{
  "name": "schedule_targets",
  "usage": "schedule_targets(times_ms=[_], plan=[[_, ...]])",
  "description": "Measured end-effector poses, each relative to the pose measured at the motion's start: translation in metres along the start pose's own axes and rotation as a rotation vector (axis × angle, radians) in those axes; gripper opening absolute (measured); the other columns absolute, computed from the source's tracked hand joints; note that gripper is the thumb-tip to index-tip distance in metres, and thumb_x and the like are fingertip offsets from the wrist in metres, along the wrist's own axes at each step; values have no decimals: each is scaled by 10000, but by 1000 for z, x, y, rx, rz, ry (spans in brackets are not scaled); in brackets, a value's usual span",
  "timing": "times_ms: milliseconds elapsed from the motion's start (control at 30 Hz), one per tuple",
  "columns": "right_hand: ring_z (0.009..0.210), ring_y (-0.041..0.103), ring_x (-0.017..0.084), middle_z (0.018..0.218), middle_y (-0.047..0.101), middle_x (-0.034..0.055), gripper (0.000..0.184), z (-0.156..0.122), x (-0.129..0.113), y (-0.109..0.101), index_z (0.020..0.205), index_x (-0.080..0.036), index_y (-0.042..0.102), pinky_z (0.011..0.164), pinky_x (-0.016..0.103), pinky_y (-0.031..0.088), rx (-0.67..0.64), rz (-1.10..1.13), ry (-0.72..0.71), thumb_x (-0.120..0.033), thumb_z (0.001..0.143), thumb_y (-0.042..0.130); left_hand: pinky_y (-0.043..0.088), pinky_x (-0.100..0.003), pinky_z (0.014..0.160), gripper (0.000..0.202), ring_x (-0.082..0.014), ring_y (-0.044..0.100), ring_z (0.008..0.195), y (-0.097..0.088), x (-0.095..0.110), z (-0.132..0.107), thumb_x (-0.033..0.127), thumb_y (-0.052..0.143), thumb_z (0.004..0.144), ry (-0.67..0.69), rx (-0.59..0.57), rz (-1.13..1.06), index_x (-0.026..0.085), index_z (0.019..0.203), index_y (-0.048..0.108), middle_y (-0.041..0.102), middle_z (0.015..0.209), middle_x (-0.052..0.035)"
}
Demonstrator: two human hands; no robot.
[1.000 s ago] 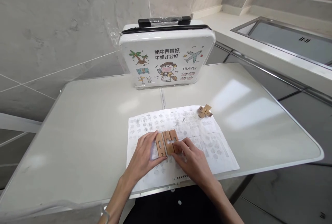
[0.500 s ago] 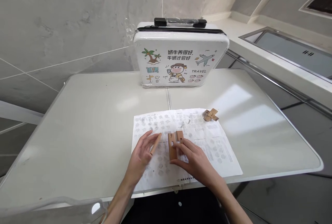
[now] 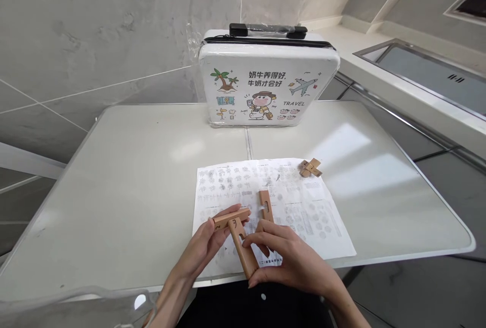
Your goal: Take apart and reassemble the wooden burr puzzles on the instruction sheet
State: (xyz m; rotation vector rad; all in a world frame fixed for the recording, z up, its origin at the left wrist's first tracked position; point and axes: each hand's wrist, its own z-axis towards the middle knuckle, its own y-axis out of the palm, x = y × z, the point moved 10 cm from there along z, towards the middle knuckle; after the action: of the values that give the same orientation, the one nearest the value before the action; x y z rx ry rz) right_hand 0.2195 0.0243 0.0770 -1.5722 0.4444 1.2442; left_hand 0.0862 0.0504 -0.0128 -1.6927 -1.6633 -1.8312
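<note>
In my left hand (image 3: pixel 207 239) lies a wooden puzzle bar (image 3: pixel 220 222), gripped by thumb and fingers and held crosswise, with a dark mark near its left end. My right hand (image 3: pixel 292 257) pinches a notched wooden puzzle piece (image 3: pixel 243 252), which slants toward me; its far end meets the bar or overlaps it. A dark mark and a slot show on that piece. Beyond my right fingers a slotted wooden block (image 3: pixel 266 205) rests on the printed sheet (image 3: pixel 212 199), its near end hidden by the hand.
An assembled wooden cross puzzle (image 3: pixel 310 167) sits at the sheet's far right corner. At the back of the white folding table (image 3: pixel 132 181) stands a plastic-wrapped white case (image 3: pixel 269 85) with cartoon prints. A counter with a sink (image 3: pixel 421 75) runs along the right.
My right hand has lifted the notched piece off the sheet and drawn it nearer to me. My left hand has turned its bar crosswise, against that piece's far end.
</note>
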Motion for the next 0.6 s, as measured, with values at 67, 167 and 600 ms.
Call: schedule_targets(times_ms=[67,167,600], plan=[[720,521,152,859,559,0,490,-2,-3,-1,1124,-203,694,627,272,397,-12,-12,-18,-657,938,701,155,-591,1327,706,-389,402,1562,0,-2,-2,691,423,1045,-37,-11,24,214,1543,575,568,1587,-173],[706,519,151,837,560,-2,500,-4,-5,-5,1119,-198,695,616,270,394,-17,-15,-33,-666,945,682,157,-615,1319,714,-408,376,1571,1,-2,-5,725,431,1023,-64,-28,92,231,1503,620,576,1582,-165],[725,707,161,883,720,4,450,-17,27,8,1357,-266,578,646,267,525,110,608,278,-511,1005,715,144,-636,1316,720,-403,202,1636,28,15,-9,762,382,1007,35,-52,493,319,1534,593,474,1670,-98]])
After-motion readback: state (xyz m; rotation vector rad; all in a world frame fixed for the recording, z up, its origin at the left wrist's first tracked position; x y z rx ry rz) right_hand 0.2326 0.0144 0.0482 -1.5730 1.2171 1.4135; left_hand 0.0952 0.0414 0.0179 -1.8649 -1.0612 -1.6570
